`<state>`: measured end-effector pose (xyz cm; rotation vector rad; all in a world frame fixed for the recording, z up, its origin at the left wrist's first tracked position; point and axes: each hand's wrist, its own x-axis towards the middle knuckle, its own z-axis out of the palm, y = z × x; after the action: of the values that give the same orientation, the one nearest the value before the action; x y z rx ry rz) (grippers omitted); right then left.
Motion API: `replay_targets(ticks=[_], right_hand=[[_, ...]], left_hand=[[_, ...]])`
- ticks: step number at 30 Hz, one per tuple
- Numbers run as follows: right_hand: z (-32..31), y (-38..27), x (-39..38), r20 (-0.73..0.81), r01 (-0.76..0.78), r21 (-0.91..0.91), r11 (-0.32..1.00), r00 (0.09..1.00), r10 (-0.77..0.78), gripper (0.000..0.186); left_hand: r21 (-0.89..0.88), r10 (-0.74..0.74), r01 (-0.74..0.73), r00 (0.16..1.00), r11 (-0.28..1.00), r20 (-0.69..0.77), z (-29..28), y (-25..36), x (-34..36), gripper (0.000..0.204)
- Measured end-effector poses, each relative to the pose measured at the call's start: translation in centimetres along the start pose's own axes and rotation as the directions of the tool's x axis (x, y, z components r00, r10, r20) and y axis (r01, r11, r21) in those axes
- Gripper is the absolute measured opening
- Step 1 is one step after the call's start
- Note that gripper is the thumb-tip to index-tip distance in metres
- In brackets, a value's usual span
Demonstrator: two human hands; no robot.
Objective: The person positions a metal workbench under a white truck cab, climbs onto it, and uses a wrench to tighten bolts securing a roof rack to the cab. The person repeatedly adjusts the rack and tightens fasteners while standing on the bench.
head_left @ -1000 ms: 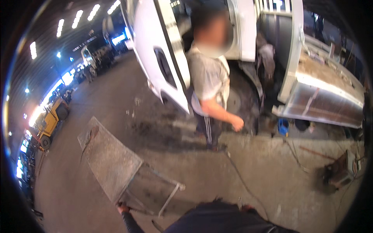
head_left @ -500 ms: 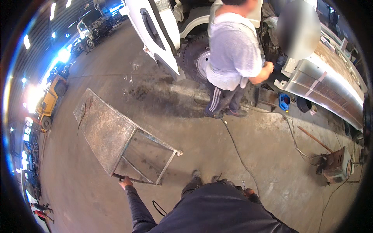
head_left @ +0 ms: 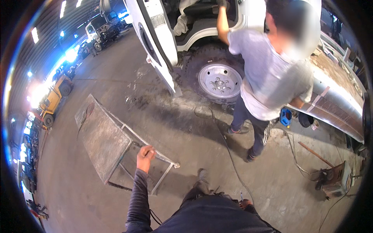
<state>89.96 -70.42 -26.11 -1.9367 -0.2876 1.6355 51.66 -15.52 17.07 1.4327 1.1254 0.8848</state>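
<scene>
My left hand [head_left: 145, 156] is raised in front of a rusty metal stand [head_left: 101, 139] on the floor, its fingers curled with nothing visible in them, apparently clear of the stand. My right hand [head_left: 245, 203], low at my right side and partly hidden by my dark jacket, is closed on a small metal tool [head_left: 241, 195], too small to name.
A person [head_left: 256, 73] in a grey T-shirt stands by a white truck's open door [head_left: 153, 46] and wheel [head_left: 220, 84], one arm inside the cab. At right are a silver tank [head_left: 334, 108], blue jug [head_left: 285, 116], cables and boxy machine [head_left: 336, 178]. A yellow forklift [head_left: 56, 101] stands left.
My left hand has left the stand's bar and risen. The other person has moved rightward and stepped nearer me, raising an arm into the cab.
</scene>
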Motion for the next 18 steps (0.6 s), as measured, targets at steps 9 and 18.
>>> replay_targets(ticks=[9, 18], right_hand=[[-3.3, -13.6, -3.0, -0.147, -0.045, -0.075, 0.996, 0.989, 0.034, 0.025], [-5.7, -21.7, -1.4, -0.19, -0.091, -0.075, 0.993, 0.979, 0.076, 0.023]], left_hand=[[-0.046, 0.392, -0.392, 0.92, 0.919, -0.019, 12.5, 13.1, 12.7, 0.054], [-0.099, 0.45, -0.446, 0.893, 0.889, 0.011, 16.7, 14.2, 18.1, 0.07]])
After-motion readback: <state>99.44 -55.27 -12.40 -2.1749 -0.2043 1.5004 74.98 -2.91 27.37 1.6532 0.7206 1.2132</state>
